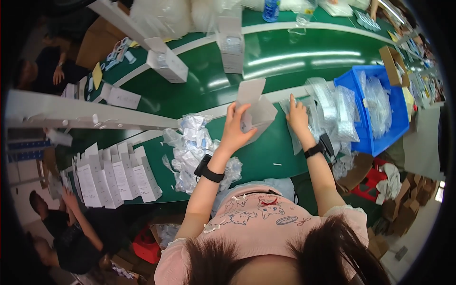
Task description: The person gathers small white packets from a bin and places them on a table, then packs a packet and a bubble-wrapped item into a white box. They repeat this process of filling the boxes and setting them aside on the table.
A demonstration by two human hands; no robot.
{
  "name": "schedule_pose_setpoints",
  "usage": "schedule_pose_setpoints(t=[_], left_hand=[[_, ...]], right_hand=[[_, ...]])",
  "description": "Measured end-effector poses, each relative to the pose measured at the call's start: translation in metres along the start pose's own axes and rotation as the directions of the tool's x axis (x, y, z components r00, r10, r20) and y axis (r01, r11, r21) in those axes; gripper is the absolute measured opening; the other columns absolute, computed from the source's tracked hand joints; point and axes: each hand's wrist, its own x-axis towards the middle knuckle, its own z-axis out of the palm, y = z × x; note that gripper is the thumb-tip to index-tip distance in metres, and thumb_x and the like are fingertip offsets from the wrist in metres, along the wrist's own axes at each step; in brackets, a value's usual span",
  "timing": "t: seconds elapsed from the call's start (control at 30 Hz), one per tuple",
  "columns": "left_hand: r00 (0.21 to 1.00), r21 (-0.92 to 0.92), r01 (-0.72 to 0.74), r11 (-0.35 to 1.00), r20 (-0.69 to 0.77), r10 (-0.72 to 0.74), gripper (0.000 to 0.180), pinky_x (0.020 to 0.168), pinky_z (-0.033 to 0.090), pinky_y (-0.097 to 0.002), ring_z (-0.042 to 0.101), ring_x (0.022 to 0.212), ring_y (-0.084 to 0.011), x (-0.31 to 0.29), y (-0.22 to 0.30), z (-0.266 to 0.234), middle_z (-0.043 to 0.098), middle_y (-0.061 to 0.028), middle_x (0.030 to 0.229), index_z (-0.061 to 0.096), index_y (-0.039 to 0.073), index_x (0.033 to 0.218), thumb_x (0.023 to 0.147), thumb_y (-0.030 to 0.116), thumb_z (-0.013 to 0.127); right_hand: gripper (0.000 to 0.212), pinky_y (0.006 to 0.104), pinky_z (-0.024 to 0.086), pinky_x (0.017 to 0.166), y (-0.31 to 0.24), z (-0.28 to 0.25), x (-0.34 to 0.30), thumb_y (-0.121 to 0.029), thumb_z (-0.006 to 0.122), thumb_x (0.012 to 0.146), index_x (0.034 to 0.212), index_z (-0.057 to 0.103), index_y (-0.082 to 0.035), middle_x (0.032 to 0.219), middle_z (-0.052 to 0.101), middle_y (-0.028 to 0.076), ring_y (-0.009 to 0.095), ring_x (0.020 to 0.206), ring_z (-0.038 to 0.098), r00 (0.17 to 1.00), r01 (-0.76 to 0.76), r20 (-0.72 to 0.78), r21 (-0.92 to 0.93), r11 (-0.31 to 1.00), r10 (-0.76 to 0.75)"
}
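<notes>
My left hand (pixel 236 126) is closed round the side of a white cardboard box (pixel 263 114), which stands tilted with its top flap up. Inside the box I cannot make out any contents. To the right of it, my right hand (pixel 298 117) reaches over clear bubble-wrap pouches (pixel 327 107), index finger stretched out. It touches or lies just above the edge of a clear plastic bag (pixel 293 137); the rest of its fingers are partly hidden. Below my left hand lies a pile of silvery-clear plastic packets (pixel 194 142), close to my left forearm.
Several open white boxes (pixel 121 175) stand in rows at the left. A blue bin (pixel 396 118) with bubble-wrap pouches is at the right. Beyond the pale rail, more white boxes (pixel 231 52) stand on the green conveyor (pixel 294 52). A metal post (pixel 90 114) juts in from the left.
</notes>
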Motion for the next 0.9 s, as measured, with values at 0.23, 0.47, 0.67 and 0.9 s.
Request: schedule_pose_setpoints(t=[0.23,0.47,0.67,0.9], left_hand=[[0.988,0.102,-0.016,0.995,-0.152,0.032,0.070,0.082,0.041,-0.0334,0.048,0.095,-0.0284,-0.014,-0.016,-0.012,0.038,-0.0149,0.113,0.039,0.011,0.115,0.054,0.011,0.074],[0.992,0.001,0.004,1.000,-0.129,-0.004,0.067,0.086,0.040,-0.0334,0.046,0.105,-0.0301,-0.022,-0.016,0.003,0.036,-0.0156,0.121,0.038,0.010,0.115,0.057,0.011,0.073],[0.969,0.436,-0.221,0.873,-0.001,0.246,0.054,0.100,0.025,-0.0397,0.037,0.115,-0.0320,-0.026,-0.070,0.010,0.044,-0.0137,0.122,0.044,0.007,0.118,0.070,0.022,0.064],[0.941,-0.207,0.062,0.976,-0.313,-0.126,0.073,0.093,0.033,-0.0371,0.044,0.107,-0.0308,-0.039,-0.054,0.022,0.041,-0.0192,0.118,0.036,0.002,0.115,0.056,0.011,0.077]], right_hand=[[0.064,0.0283,0.039,0.085,-0.024,-0.035,-0.003,-0.002,0.048,0.068,0.129,0.030,-0.011,0.110,0.046,0.012,0.019,0.096,0.048,0.994,0.002,0.011,0.993,0.117,-0.104],[0.055,0.0380,0.042,0.088,-0.075,-0.098,-0.032,-0.002,0.043,0.071,0.125,0.034,-0.009,0.112,0.046,0.011,0.025,0.102,0.049,0.994,0.060,-0.099,0.846,-0.530,-0.046],[0.063,0.0355,0.017,0.103,-0.133,-0.078,-0.039,-0.011,0.051,0.081,0.131,0.015,0.003,0.134,0.022,0.019,0.026,0.122,0.025,0.853,0.369,-0.409,0.912,0.178,0.326],[0.055,0.0331,0.034,0.089,-0.148,-0.074,-0.037,-0.008,0.060,0.073,0.119,0.030,-0.004,0.107,0.039,0.013,0.022,0.105,0.040,0.617,0.703,-0.685,0.701,0.120,0.386]])
